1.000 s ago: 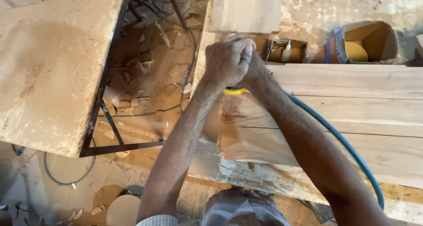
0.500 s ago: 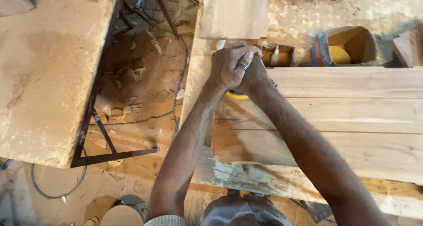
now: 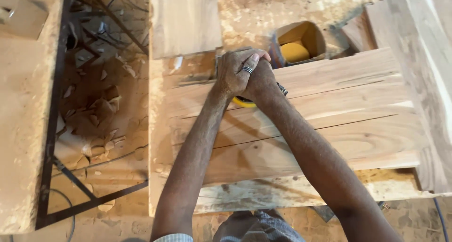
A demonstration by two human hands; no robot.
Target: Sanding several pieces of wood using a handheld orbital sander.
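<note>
My left hand (image 3: 235,70), with a ring on one finger, lies clasped over my right hand (image 3: 260,82). Both press down on a power sander (image 3: 244,102), of which only a yellow edge and a dark bit show under the hands. The sander rests on wide wooden boards (image 3: 329,124) laid side by side, near their far left part. Both forearms stretch out from the bottom of the view.
An open cardboard box (image 3: 301,41) with yellow discs inside sits just beyond the boards. Another plank (image 3: 185,18) lies at the top, more boards (image 3: 419,49) at the right. A sawdust-covered table (image 3: 23,119) with a black metal frame (image 3: 52,143) stands at the left over wood scraps.
The clasped hands and sander have stayed on the boards while the view shifted, bringing the boards and box toward the middle and the boards at the right into sight.
</note>
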